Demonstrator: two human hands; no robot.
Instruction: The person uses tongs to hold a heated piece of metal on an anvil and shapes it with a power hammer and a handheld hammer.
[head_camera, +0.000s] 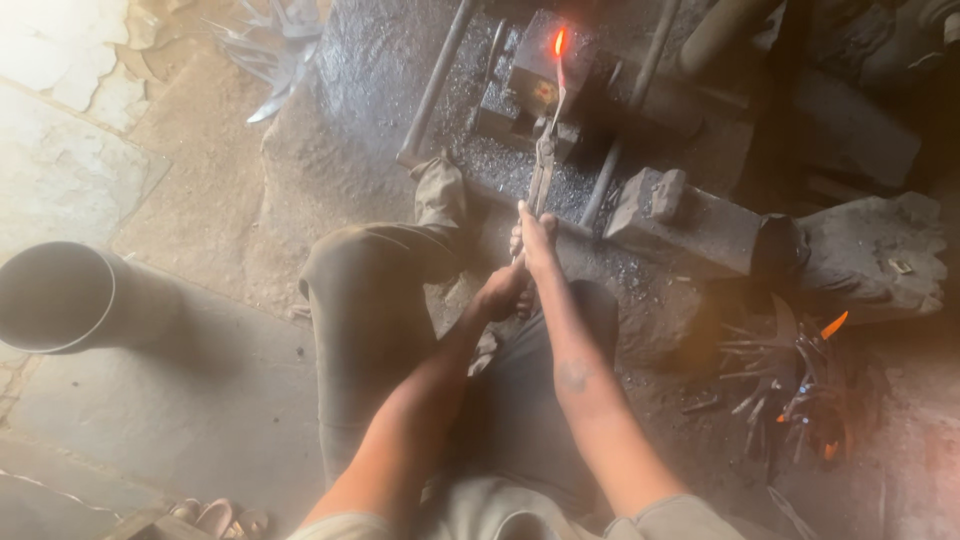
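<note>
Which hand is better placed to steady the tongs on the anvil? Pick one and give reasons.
Probably the right hand. It grips the tongs further forward, closer to the glowing metal piece on the anvil, with its arm stretched along them. The left hand holds the handle ends, further back.

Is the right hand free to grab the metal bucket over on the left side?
Probably not. The right hand grips the tongs along with the left hand, holding a glowing piece on the anvil. The bucket lies beyond the left knee.
</note>
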